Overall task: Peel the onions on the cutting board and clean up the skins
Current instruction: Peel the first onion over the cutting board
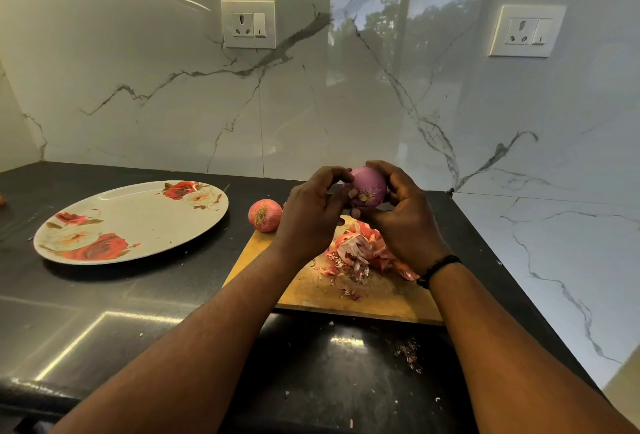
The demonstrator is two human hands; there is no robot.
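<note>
One peeled purple onion (369, 187) up in the air above the cutting board (311, 290), left hand (310, 215) and right hand (403, 215) both curled around it. One unpeeled onion (265, 215) sits at the board's far-left corner, one heap of skins (360, 253) on the board, and one flowered plate (138, 219) lies left.

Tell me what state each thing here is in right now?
Held onion: peeled, purple, gripped by both hands.
Second onion: unpeeled, at the cutting board's corner.
Left hand: holding the onion.
Right hand: holding the onion.
Onion skins: piled on the cutting board.
Floral plate: empty.
</note>
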